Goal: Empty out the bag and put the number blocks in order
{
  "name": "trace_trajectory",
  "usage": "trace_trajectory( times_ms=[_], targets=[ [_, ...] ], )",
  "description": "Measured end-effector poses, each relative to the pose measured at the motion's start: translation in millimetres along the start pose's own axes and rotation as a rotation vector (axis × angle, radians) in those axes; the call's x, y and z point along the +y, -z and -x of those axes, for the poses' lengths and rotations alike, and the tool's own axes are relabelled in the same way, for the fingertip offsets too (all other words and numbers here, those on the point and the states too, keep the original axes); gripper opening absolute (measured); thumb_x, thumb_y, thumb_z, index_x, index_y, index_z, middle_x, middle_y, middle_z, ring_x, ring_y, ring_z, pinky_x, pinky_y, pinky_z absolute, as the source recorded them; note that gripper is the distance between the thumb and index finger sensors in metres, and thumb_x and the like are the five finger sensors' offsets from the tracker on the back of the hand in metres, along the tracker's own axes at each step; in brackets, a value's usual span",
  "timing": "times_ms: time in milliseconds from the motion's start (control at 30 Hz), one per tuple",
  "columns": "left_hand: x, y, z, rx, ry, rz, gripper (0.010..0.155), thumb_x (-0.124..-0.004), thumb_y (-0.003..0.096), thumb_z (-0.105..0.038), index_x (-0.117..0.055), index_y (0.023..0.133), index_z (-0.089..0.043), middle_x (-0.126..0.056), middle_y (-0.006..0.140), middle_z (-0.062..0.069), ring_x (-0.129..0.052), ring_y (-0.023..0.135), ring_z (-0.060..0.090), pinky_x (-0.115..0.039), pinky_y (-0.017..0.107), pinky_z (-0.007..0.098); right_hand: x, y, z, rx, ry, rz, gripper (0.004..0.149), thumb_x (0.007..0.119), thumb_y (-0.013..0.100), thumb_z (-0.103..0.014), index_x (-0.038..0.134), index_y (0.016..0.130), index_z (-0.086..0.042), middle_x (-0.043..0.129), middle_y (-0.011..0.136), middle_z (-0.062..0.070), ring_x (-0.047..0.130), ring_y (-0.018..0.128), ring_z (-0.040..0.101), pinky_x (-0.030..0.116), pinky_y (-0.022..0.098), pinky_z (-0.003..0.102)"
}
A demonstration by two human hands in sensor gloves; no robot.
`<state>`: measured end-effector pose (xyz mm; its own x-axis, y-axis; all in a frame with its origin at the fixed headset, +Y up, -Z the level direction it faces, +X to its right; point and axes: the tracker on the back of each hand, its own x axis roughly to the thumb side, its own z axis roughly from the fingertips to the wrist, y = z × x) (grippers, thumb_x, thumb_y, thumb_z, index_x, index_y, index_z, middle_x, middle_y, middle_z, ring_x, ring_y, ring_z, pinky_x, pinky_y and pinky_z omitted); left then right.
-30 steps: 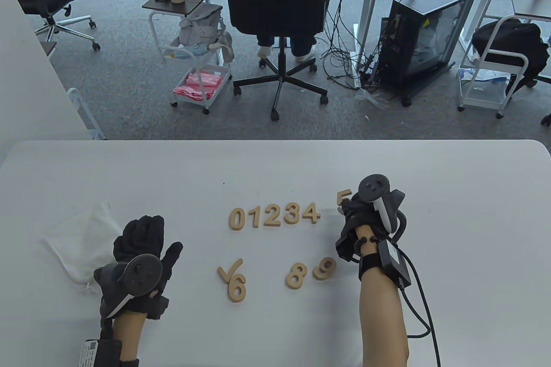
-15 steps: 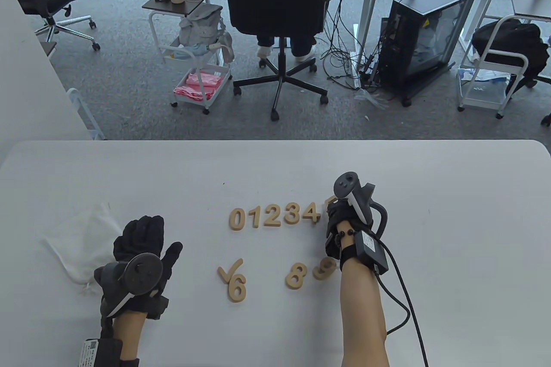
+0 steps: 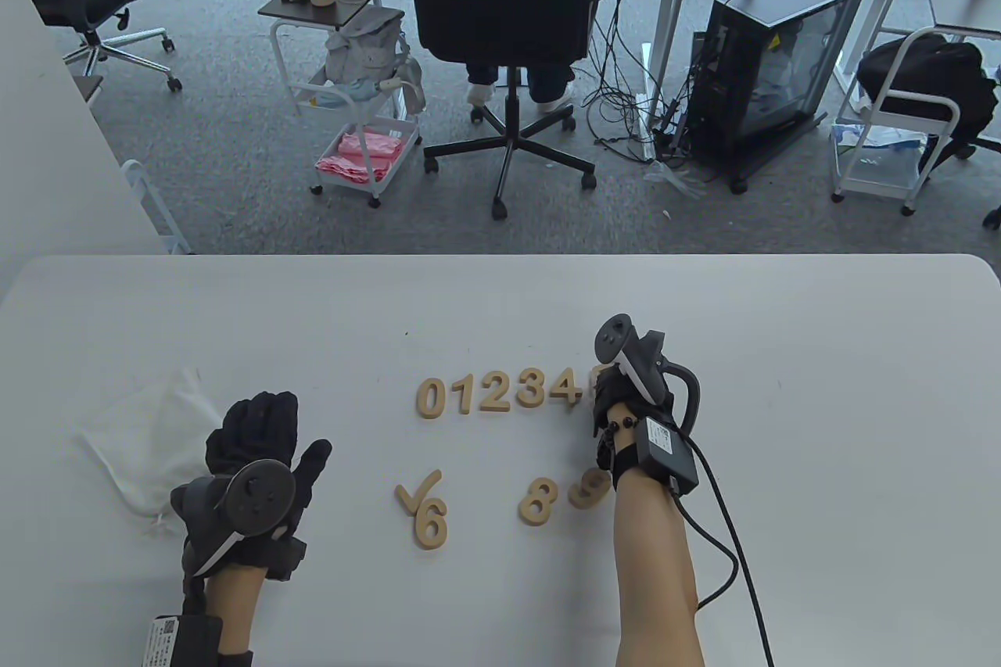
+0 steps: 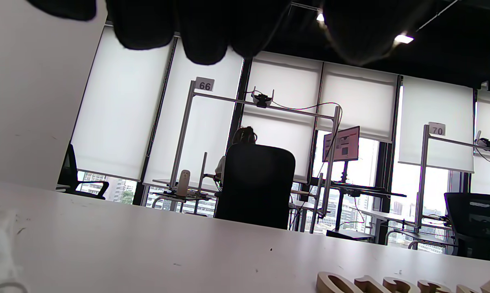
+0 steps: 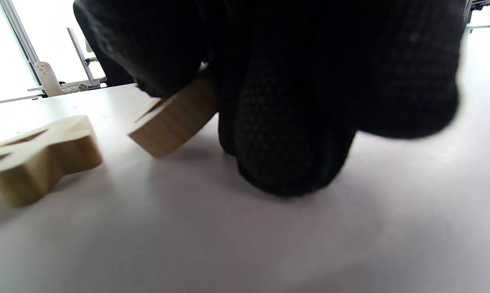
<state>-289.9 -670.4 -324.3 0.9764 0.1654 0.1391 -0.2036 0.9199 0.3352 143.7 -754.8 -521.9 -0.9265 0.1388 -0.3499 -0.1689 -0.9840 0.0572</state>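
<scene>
Right hand of mine pinches the 5 block, tilted, beside the 4; left hand rests flat, holding nothing. Next I'd seat it, then grab the 6.

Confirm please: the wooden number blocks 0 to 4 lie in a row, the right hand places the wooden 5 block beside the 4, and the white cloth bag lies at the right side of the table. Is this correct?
Not entirely. The white cloth bag lies at the left side of the table, beside the left hand, as the table view shows. The rest holds: the wooden number blocks 0 to 4 lie in a row, and the right hand places the wooden 5 block beside the 4.
</scene>
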Motion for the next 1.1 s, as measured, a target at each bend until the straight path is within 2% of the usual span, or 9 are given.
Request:
trace_trajectory(
  times_ms=[167, 567, 867, 933, 1100],
  targets=[
    [0, 0, 0, 0.002, -0.001, -0.001, 0.075, -0.071, 0.0528, -0.05, -0.057, 0.11, -0.004, -0.057, 0.111, 0.03, -0.062, 0.1, 0.063, -0.052, 0.065, 0.079, 1, 0, -2, -0.013, -0.024, -0.006, 0.046, 0.086, 0.047, -0.035, 0.092, 0.078, -0.002, 0.106, 0.052, 0.013, 0.112, 0.031, 0.021, 0.1, 0.02, 0.033],
    [0, 0, 0, 0.002, 0.003, 0.002, 0.074, -0.071, 0.0529, -0.05, -0.057, 0.11, -0.005, -0.057, 0.111, 0.029, -0.062, 0.099, 0.063, -0.052, 0.064, 0.079, 5, -1, -5, -0.04, -0.115, 0.014, 0.043, 0.087, 0.047, -0.036, 0.092, 0.075, -0.004, 0.105, 0.047, 0.008, 0.111, 0.027, 0.017, 0.098, 0.02, 0.031],
    [-1, 0, 1, 0.003, -0.001, 0.005, 0.075, -0.071, 0.0528, -0.05, -0.057, 0.11, -0.005, -0.057, 0.111, 0.029, -0.062, 0.099, 0.063, -0.052, 0.065, 0.079, 4, -1, -2, -0.016, -0.082, -0.031, 0.048, 0.082, 0.049, -0.039, 0.09, 0.08, -0.002, 0.104, 0.052, 0.009, 0.111, 0.031, 0.02, 0.099, 0.023, 0.033],
    [-2, 0, 0, 0.001, 0.001, 0.01, 0.075, -0.071, 0.0528, -0.05, -0.057, 0.11, -0.005, -0.057, 0.111, 0.029, -0.062, 0.1, 0.063, -0.052, 0.064, 0.079, 0, -4, 2, -0.002, -0.065, -0.06, 0.052, 0.081, 0.049, -0.039, 0.088, 0.083, -0.001, 0.104, 0.055, 0.011, 0.111, 0.034, 0.022, 0.099, 0.024, 0.034],
    [-2, 0, -2, -0.012, 0.003, 0.01, 0.075, -0.071, 0.0529, -0.05, -0.057, 0.11, -0.004, -0.057, 0.111, 0.029, -0.062, 0.1, 0.063, -0.052, 0.064, 0.079, -27, -21, 11, -0.092, 0.0, -0.005, 0.055, 0.079, 0.05, -0.041, 0.081, 0.091, -0.005, 0.098, 0.07, 0.014, 0.109, 0.045, 0.03, 0.097, 0.033, 0.041]
  ],
)
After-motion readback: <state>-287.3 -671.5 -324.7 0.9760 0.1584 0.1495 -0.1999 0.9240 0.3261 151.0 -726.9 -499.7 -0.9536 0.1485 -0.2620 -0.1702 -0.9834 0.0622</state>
